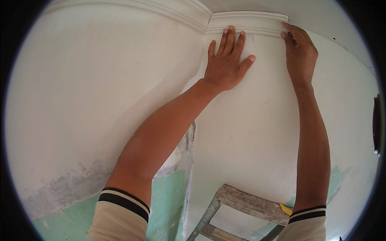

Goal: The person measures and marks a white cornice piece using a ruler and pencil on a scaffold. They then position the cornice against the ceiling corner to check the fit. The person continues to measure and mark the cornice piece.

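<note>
Below, a wooden stepladder stands against the wall. Both arms extend upward. The left hand lies flat, grip apart, fingertips touching the white cornice moulding piece at the ceiling corner. The right hand presses its end, fingers extended.

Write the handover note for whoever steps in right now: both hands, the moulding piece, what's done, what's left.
Left hand: flat on the wall, fingertips on the short white moulding piece near the corner.
Right hand: fingers at the piece's free right end.
Done: piece sits up at the ceiling line, butted to the moulding on the adjoining wall.
Left: whether it is fixed cannot be told; wall to the right has no moulding.
Wooden ladder below.
</note>
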